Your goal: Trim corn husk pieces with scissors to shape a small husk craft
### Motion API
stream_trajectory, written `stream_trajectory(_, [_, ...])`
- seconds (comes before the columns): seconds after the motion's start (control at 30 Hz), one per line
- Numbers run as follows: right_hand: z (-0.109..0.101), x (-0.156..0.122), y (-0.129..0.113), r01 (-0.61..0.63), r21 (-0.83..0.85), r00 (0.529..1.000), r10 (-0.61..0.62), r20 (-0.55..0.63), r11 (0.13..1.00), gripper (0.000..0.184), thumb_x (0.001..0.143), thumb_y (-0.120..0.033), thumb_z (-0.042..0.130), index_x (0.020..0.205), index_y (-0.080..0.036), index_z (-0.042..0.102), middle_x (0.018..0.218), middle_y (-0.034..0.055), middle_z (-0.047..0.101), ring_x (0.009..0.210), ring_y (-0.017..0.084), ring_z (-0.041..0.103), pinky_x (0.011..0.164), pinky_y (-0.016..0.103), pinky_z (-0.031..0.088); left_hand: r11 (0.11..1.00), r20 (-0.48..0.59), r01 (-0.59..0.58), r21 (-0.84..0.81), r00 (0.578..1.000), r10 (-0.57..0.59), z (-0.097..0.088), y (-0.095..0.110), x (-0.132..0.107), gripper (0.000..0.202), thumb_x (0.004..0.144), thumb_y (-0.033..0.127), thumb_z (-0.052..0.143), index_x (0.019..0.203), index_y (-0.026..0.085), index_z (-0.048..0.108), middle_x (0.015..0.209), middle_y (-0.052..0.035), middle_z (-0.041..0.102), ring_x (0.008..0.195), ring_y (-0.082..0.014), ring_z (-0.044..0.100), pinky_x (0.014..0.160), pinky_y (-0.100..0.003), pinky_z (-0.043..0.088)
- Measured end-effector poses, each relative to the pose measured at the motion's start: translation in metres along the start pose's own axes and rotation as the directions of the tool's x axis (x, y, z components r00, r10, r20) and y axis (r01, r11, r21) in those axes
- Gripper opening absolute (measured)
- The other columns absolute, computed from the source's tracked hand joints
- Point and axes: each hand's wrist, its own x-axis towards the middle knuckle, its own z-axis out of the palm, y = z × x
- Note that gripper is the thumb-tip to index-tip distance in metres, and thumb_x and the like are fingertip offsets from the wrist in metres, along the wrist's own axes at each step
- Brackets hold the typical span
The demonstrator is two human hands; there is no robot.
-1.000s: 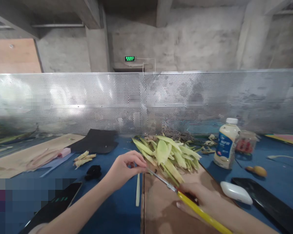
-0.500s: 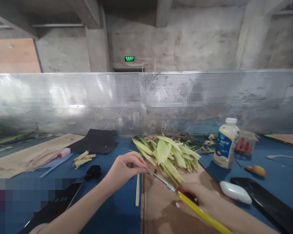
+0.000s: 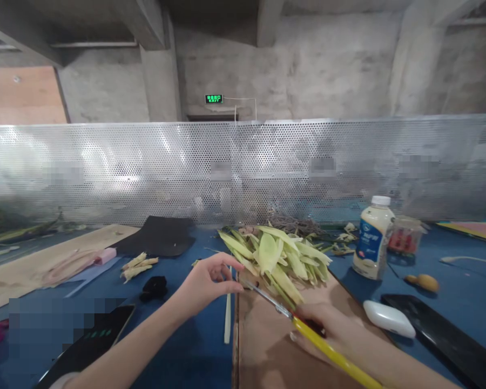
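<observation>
My right hand [image 3: 319, 327] is wrapped round a pair of yellow-handled shears [image 3: 328, 348], whose narrow metal blades point up and left over the brown board. Close to the tips is my left hand [image 3: 210, 278], its thumb and forefinger apart and nothing visible between them. Just beyond both hands, a pile of pale green, husk-like leaves [image 3: 279, 254] covers the far part of the board [image 3: 267, 351]. A thin pale strip [image 3: 227, 316] lies along the board's left side, below my left hand.
At right stand a labelled bottle [image 3: 372, 237] and a clear box [image 3: 405, 236] with red contents. Nearer are a white case [image 3: 389, 319] and a black slab [image 3: 445, 340]. At left lie a phone [image 3: 93, 340], a black clump [image 3: 153, 289] and black sheet [image 3: 157, 235]. A perforated metal screen [image 3: 146, 173] closes the back.
My left thumb and forefinger have parted from near the shears' tips, and the thumb has dropped slightly. My right hand keeps its grip on the shears almost unmoved. The view has shifted slightly.
</observation>
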Motion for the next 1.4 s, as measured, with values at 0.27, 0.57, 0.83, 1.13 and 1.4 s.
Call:
stream_trajectory(0.27, [-0.001,0.0,-0.008,0.029,0.03,0.997,-0.027,-0.067,0.999,0.02,0.079,-0.033,0.041,0.069,-0.016,0.048,0.063,-0.0015,0.045,0.059,0.011,0.04,0.052,0.022,0.03,0.974,0.004,0.11,-0.196,0.994,-0.112,0.021,-0.006,-0.003,0.02,0.078,0.037,0.056,0.078,0.017,0.052,0.057,0.0047,0.051,0.044,-0.0067,0.041,0.042,-0.019,0.03])
stream_trajectory(0.57, [-0.002,-0.006,-0.027,-0.132,-0.19,0.984,0.105,-0.146,0.973,0.011,0.072,-0.023,0.045,0.073,-0.017,0.054,0.072,0.0032,0.057,0.065,0.015,0.047,0.059,0.025,0.034,0.991,0.035,0.102,-0.083,0.994,-0.099,0.039,0.002,-0.011,0.017,0.082,0.028,0.047,0.073,0.016,0.055,0.055,0.0032,0.054,0.046,-0.0093,0.048,0.042,-0.02,0.031])
stream_trajectory(0.83, [0.001,-0.01,-0.015,-0.056,-0.267,0.971,-0.009,-0.237,0.962,0.018,0.079,-0.032,0.043,0.078,-0.022,0.058,0.073,0.0014,0.057,0.06,0.013,0.046,0.054,0.023,0.031,0.993,0.041,0.106,-0.06,0.994,-0.104,0.043,0.004,-0.014,0.018,0.082,0.026,0.042,0.072,0.016,0.054,0.056,0.0021,0.055,0.046,-0.0104,0.05,0.041,-0.02,0.03])
stream_trajectory(1.13, [0.012,-0.01,0.002,-0.017,-0.256,0.958,-0.058,-0.282,0.967,0.013,0.075,-0.031,0.049,0.073,-0.021,0.057,0.069,0.0022,0.056,0.056,0.012,0.042,0.052,0.023,0.028,0.989,0.028,0.125,-0.08,0.992,-0.123,0.044,0.005,-0.013,0.016,0.077,0.022,0.041,0.07,0.016,0.055,0.061,0.0016,0.055,0.047,-0.0102,0.052,0.038,-0.019,0.031])
stream_trajectory(1.4, [0.014,-0.01,0.004,-0.021,-0.198,0.963,-0.033,-0.267,0.98,0.016,0.074,-0.031,0.05,0.081,-0.021,0.06,0.075,0.004,0.06,0.06,0.014,0.047,0.055,0.024,0.032,0.985,0.014,0.145,-0.089,0.989,-0.145,0.044,0.004,-0.013,0.018,0.077,0.024,0.042,0.068,0.016,0.056,0.061,0.0011,0.057,0.046,-0.0105,0.052,0.038,-0.02,0.03])
